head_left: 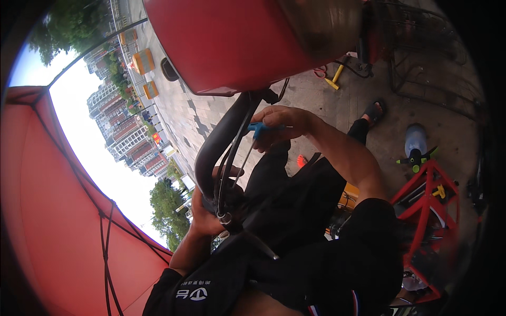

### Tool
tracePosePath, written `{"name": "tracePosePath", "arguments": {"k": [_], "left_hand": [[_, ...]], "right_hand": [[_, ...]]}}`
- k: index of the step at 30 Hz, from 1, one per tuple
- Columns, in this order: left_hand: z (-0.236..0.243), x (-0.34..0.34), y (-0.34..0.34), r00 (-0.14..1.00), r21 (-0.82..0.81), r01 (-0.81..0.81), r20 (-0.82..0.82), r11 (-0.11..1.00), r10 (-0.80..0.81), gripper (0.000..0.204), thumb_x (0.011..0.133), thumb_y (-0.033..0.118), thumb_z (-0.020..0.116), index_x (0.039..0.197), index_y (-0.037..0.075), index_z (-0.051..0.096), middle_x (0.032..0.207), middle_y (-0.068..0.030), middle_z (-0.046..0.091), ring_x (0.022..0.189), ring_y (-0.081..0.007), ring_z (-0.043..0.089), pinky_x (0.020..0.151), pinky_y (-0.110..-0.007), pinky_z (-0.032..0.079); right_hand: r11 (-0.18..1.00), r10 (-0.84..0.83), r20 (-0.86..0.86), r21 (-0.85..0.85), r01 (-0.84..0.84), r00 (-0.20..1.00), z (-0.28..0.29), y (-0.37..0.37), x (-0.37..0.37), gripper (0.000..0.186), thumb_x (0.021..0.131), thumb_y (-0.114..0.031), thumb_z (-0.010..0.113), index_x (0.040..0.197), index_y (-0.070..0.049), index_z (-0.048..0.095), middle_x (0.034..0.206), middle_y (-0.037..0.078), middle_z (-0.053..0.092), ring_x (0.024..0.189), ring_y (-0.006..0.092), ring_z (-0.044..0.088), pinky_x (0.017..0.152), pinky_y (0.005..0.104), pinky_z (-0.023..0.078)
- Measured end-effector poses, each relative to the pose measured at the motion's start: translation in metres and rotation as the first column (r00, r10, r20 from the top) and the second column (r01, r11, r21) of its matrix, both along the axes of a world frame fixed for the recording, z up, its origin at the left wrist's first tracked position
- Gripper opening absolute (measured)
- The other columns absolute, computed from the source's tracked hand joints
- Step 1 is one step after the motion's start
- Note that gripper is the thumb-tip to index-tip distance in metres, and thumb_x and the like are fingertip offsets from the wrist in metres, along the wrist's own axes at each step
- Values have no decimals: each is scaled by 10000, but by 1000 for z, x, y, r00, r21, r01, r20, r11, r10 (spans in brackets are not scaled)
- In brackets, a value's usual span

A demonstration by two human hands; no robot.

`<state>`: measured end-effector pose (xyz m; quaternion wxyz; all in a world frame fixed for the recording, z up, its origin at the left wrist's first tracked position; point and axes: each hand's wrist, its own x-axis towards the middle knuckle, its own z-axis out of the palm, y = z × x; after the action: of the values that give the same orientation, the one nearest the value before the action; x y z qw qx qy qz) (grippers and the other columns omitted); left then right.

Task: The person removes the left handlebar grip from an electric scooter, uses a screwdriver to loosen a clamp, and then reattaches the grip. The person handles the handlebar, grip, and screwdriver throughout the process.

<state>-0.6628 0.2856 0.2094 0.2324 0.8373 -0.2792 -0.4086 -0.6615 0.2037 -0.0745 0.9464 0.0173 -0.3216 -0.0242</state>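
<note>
A blue-handled T-shaped hex key [258, 128] is in my right hand [279, 122], its thin shaft slanting down and left beside a black curved handlebar [208, 158]. My right fingers are closed around the blue handle. Lower and to the left, my left hand [206, 215] wraps around the lower part of the handlebar, its fingers partly hidden behind the bar and cables. Black cables [232, 150] run along the bar to a metal fitting [225, 217]. Below that, a brake lever [261, 246] points down and right. The shaft's lower tip cannot be made out clearly.
A large red glossy body [232, 47] hangs over the top. On the paving lie a yellow-handled hammer [335, 79] and red-handled pliers [320, 72]. To the right stands a red tool rack [421, 210] near a bluish bottle [415, 138]. A red canopy [58, 210] fills the left.
</note>
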Motion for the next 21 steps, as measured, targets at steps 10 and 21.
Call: {"name": "tracePosePath", "arguments": {"k": [10, 21], "left_hand": [[-1, -6, -4, 991, 42, 12, 133, 999, -18, 440, 655, 38, 726, 1028, -46, 509, 1077, -168, 574, 777, -135, 595, 674, -261, 489], [1, -3, -4, 992, 61, 49, 109, 997, -55, 459, 642, 4, 722, 1049, -36, 513, 1085, -186, 577, 777, -137, 602, 678, -263, 497]], "right_hand": [[939, -88, -100, -341, 49, 991, -4, -20, -4, 439, 923, -425, 497, 888, -7, 627, 724, 92, 649, 581, 119, 577, 534, 256, 446], [612, -235, -75, -786, 88, 969, 23, -68, -10, 389, 949, -382, 444, 837, -58, 630, 676, 22, 619, 571, 105, 512, 553, 259, 407]]}}
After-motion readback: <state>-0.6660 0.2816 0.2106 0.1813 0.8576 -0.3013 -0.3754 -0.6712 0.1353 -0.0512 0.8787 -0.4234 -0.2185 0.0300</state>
